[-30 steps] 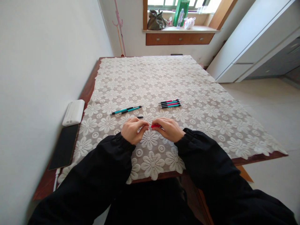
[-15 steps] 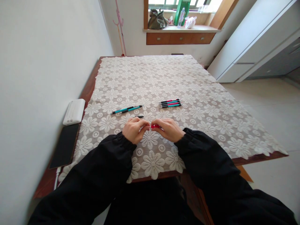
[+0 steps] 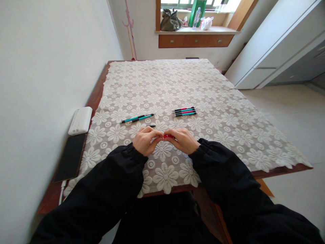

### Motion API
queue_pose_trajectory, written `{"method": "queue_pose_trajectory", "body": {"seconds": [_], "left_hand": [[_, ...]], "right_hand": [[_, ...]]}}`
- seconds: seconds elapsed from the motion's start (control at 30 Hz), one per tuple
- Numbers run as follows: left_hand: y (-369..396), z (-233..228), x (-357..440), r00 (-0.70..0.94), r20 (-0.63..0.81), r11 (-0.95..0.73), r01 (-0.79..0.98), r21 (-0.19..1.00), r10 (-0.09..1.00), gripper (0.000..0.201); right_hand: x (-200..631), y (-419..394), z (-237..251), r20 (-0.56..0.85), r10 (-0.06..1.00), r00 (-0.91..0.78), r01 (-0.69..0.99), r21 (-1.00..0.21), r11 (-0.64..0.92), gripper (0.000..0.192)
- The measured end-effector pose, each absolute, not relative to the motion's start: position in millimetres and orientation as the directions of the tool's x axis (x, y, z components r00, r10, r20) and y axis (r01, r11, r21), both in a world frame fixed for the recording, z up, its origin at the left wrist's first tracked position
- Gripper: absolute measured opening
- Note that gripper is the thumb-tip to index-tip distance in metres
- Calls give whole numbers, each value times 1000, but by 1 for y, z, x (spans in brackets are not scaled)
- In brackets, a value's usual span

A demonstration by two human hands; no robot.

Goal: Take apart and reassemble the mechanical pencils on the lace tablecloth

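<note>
— Fingers?
— Left hand [image 3: 145,141] and right hand [image 3: 183,139] both pinch the red pen [image 3: 168,136], fingertips meeting at its middle, low over the lace cloth [image 3: 228,128].
— Axis?
— Left-right, apparently braced at both ends. Tip direction hidden.
— Surroundings?
— Small black part [image 3: 151,126] just beyond; teal pens [image 3: 137,118] far-left, grouped pens [image 3: 185,111] far-right.

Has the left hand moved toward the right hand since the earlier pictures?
Yes. The left hand has closed in on the right hand holding the red pen; the gap seen earlier, below the teal pens, is gone.
</note>
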State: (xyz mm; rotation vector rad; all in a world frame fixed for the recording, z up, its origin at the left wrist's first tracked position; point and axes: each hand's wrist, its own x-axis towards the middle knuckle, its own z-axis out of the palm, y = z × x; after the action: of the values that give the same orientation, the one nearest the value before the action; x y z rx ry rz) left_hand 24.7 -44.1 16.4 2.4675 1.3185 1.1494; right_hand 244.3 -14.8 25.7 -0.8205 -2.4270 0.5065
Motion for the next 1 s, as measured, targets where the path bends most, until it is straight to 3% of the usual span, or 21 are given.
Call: {"method": "queue_pose_trajectory", "body": {"seconds": [0.2, 0.43, 0.67, 0.83, 1.0], "left_hand": [[-44, 18, 26, 305, 591, -612, 660, 434, 747, 13], [-42, 18, 24, 299, 592, -577, 734, 358, 748, 16], [-41, 17, 23, 246, 611, -559, 729, 396, 753, 13], [-41, 13, 23, 284, 578, -589, 671, 450, 765, 11], [-44, 13, 25, 270, 568, -558, 713, 424, 777, 10]], "right_hand": [[244, -14, 27, 367, 614, -699, 421, -484, 768, 18], [246, -13, 26, 371, 649, -664, 487, -445, 752, 20], [249, -10, 26, 347, 681, -645, 550, -407, 729, 18], [247, -13, 24, 363, 653, -665, 531, -385, 755, 20], [246, -14, 21, 391, 614, -685, 498, -364, 787, 26]]}}
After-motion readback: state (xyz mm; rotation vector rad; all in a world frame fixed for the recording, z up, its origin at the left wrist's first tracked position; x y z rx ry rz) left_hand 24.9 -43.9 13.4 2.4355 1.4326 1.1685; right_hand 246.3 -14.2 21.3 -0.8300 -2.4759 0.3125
